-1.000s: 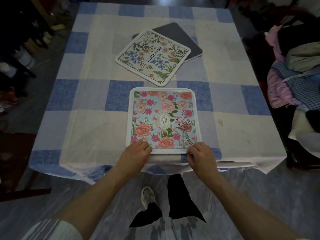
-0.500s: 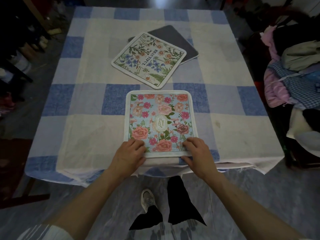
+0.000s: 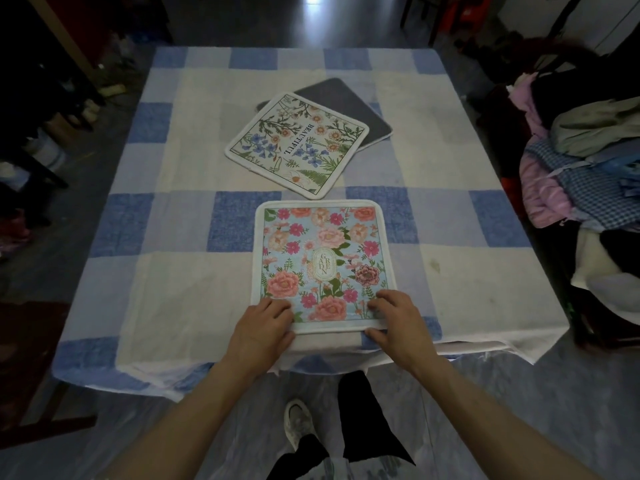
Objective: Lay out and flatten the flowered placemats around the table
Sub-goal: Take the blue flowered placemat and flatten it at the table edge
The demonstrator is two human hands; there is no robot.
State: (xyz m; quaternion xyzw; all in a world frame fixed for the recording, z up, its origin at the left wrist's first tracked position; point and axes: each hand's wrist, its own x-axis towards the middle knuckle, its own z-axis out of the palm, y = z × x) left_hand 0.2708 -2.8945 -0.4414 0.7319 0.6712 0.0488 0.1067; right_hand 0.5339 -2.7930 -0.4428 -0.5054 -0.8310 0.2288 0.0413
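Observation:
A light-blue placemat with pink flowers (image 3: 320, 251) lies flat at the near edge of the table. My left hand (image 3: 263, 327) rests on its near left corner, fingers curled on top of the mat. My right hand (image 3: 398, 320) holds the near right corner, fingers on the mat and thumb at its edge. A white placemat with blue and orange flowers (image 3: 298, 143) lies skewed in the table's middle. It partly covers a dark grey mat (image 3: 356, 102) lying underneath it.
The table carries a blue and white checked cloth (image 3: 166, 216) that hangs over the near edge. A chair heaped with clothes (image 3: 588, 174) stands close on the right. Dark clutter lines the floor on the left. My legs and a shoe show below.
My hands have slid a little further onto the near corners of the pink-flowered placemat. The placemat has stayed in place near the table edge.

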